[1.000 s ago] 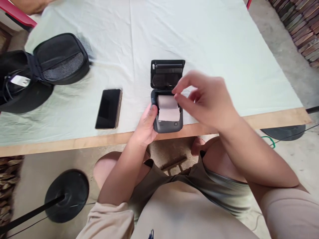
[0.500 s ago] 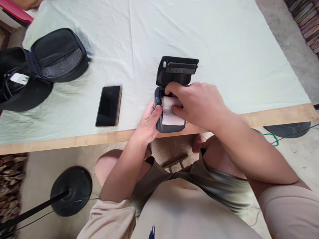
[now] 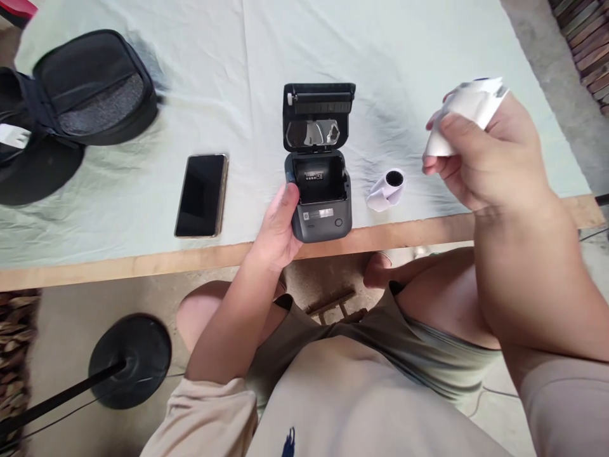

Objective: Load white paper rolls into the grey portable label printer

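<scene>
- Step in hand: a paper change on the small printer (image 3: 320,197), which stands at the near edge of the counter (image 3: 428,51) with its lid tipped open and its paper bay bare.
- Left hand (image 3: 276,231): closed on the printer's left side, thumb against the casing, steadying it.
- Right hand (image 3: 485,155): raised above the right part of the counter, well apart from the printer, fingers pinched shut on a white wrapped roll (image 3: 464,111); whether that is a fresh roll or only wrapping cannot be told.
- A paper roll (image 3: 387,188) with a dark core lies on its side on the counter, just beside the printer's right flank and near the near edge.
- Judgement on the next move: the held item needs freeing from its wrapping and seating squarely in the bay, loose end toward the front, before the lid comes down.
- Change from half a second ago: the right hand was then inside the bay on the white roll; now the bay is vacant, a roll lies on the counter, and the hand has lifted away to the right.
- Other items: a phone (image 3: 200,195) lies face up left of the printer; an open black pouch (image 3: 90,89) sits at the far left corner.
</scene>
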The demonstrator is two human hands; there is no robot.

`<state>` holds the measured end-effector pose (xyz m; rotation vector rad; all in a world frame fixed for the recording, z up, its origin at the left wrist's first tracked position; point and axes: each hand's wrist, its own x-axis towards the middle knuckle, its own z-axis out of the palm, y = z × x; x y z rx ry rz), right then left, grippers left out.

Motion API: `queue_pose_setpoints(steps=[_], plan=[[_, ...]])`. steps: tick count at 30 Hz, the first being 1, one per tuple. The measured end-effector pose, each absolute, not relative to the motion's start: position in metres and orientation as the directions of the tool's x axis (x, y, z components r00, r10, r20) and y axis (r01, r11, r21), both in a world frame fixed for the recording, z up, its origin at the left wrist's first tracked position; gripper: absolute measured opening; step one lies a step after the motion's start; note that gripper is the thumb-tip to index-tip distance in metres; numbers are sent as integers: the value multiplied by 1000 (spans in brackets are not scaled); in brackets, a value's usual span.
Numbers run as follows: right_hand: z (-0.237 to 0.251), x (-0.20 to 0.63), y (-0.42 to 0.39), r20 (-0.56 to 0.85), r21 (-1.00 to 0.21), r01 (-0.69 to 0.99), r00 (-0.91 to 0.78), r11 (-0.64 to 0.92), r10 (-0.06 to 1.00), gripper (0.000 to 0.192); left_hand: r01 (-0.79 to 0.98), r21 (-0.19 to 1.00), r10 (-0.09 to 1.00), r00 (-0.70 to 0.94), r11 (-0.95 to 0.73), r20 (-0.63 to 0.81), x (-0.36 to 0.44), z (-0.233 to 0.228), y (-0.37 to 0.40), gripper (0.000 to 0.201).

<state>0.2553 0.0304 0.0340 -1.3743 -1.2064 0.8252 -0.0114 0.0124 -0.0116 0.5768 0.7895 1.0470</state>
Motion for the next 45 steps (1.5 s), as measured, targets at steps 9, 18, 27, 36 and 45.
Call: queue_pose_setpoints(steps=[9, 18, 27, 36, 45], plan=[[-8, 301, 29, 212, -857, 507, 180, 94, 961, 49, -527, 754, 919, 238, 394, -314, -9, -12, 14, 35], [16, 269, -5, 540, -501, 849, 158, 166, 827, 44, -547, 713, 899, 262, 437, -350, -9, -11, 15, 47], [-8, 211, -2, 127, -417, 909, 49, 8, 991, 40, -511, 763, 917, 260, 395, -301, -8, -10, 13, 35], [8, 216, 10, 241, -812, 556, 48, 175, 969, 63, -547, 737, 917, 270, 398, -295, -6, -13, 14, 37], [35, 174, 1, 412, -291, 845, -312, 448, 856, 64, -473, 846, 956, 265, 245, -129, -7, -23, 12, 49]])
